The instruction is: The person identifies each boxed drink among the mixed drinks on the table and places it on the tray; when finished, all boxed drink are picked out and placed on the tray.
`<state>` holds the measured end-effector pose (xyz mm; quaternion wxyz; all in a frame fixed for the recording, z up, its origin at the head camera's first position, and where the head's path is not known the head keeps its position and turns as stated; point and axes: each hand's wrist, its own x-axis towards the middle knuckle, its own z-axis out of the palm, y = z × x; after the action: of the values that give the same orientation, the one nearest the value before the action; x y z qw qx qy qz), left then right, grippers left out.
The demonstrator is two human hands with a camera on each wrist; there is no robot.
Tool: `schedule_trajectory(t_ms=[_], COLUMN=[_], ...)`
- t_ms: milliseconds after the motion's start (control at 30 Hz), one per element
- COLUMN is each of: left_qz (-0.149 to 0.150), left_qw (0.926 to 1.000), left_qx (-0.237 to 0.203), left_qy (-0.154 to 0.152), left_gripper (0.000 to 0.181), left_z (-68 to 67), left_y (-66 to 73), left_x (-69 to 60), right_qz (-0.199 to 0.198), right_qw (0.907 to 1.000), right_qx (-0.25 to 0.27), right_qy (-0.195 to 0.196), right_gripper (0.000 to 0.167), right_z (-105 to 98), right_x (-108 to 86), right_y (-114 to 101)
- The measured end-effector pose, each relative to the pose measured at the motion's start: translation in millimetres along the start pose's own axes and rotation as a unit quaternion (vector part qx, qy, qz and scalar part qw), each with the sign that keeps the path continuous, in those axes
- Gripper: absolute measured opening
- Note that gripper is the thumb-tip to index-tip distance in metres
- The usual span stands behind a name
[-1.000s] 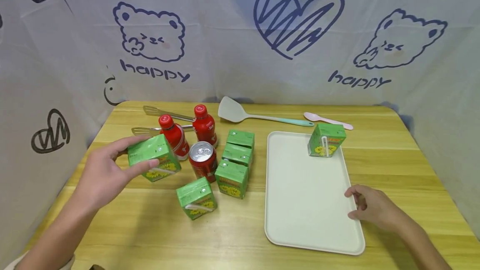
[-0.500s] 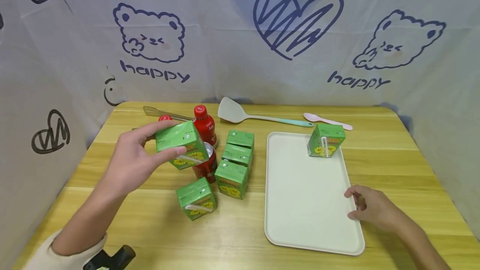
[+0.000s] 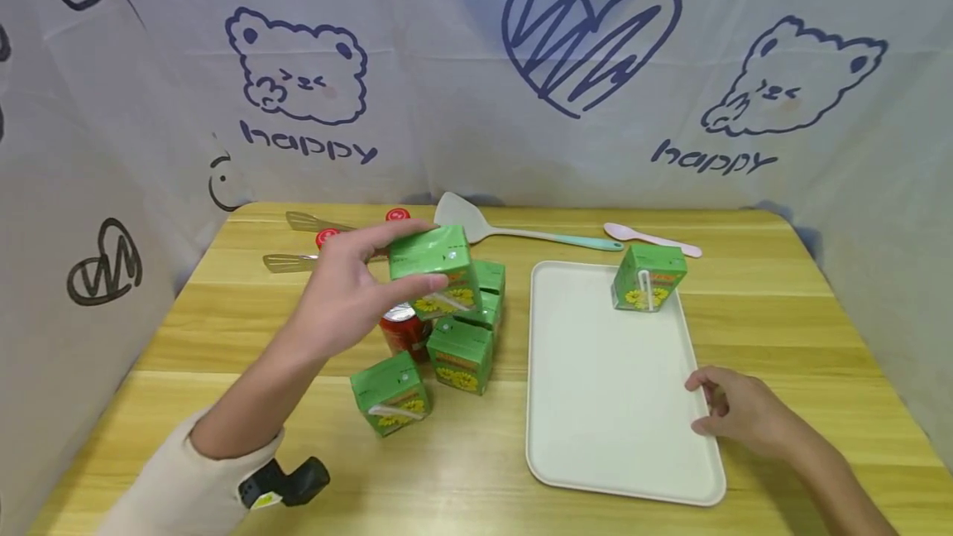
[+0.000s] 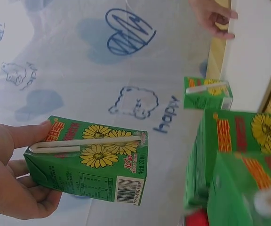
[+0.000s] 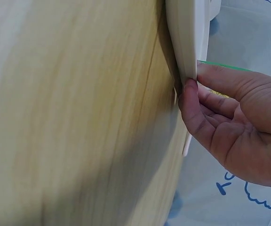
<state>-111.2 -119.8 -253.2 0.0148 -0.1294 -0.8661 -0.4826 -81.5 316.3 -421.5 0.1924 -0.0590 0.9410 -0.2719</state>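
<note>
- Clock hours read in the head view, 12 pointing away from me, centred on the held carton.
- Green drink carton (image 3: pixel 456 265), yellow-flower print: held up above the table in my left hand (image 3: pixel 346 296). Thumb on the straw side, fingers on the opposite side; grasp closed round it. White straw (image 4: pixel 83 142) fixed across the printed face.
- Row of three matching cartons (image 3: pixel 460 364): 5 o'clock, partly hidden by the held one.
- Red soda can (image 3: pixel 403 340), silver top: 7 o'clock, beside the row, partly covered.
- Single carton (image 3: pixel 390 395): 7 o'clock, further out, upright, turned askew.
- Serving tray (image 3: pixel 614 404), off-white: 4 o'clock. Its edge, at the tray's own 3 o'clock side, is pinched between thumb and fingers of my right hand (image 3: pixel 744 416).
- Upright carton (image 3: pixel 649 279): 3 o'clock, at the tray's 1 o'clock corner.
- Two red bottle caps (image 3: pixel 398 215): 9 to 11 o'clock; bottles below mostly hidden by my hand.
- Two metal slotted turners (image 3: pixel 290 263): 9 to 10 o'clock, handles mostly hidden.
- Spatula (image 3: pixel 521 233), pale blade, mint grip: 1 to 3 o'clock. Pink spoon (image 3: pixel 655 239): just before 3.
- Cream sleeve (image 3: pixel 193 482) and black wrist device (image 3: pixel 286 486): 7 to 8 o'clock.
- Wooden table (image 3: pixel 462 478) beneath; white cloth (image 3: pixel 447 122) with bears and a heart behind, 12 o'clock.
</note>
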Motion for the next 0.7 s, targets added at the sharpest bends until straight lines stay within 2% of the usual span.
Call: schedule_trajectory(t_ms=[200, 400, 700], left_qz=[0.012, 0.039, 0.035], left_qw=[0.9997, 0.9982, 0.9968], left_qx=[0.003, -0.014, -0.024], left_qy=[-0.023, -0.043, -0.068], left_gripper=[0.049, 0.049, 0.047], left_z=[21.8, 44.1, 81.8], left_y=[13.4, 17.0, 18.5], left_x=[12.3, 21.1, 31.5], right_qz=[-0.004, -0.008, -0.018], right_qw=[1.0, 0.9999, 0.9998], right_qx=[0.006, 0.006, 0.01], right_qy=[0.003, 0.004, 0.006], right_gripper=[0.044, 0.043, 0.042], right_z=[1, 2, 1], right_x=[-0.5, -1.1, -1.4], right_y=[1, 0, 0])
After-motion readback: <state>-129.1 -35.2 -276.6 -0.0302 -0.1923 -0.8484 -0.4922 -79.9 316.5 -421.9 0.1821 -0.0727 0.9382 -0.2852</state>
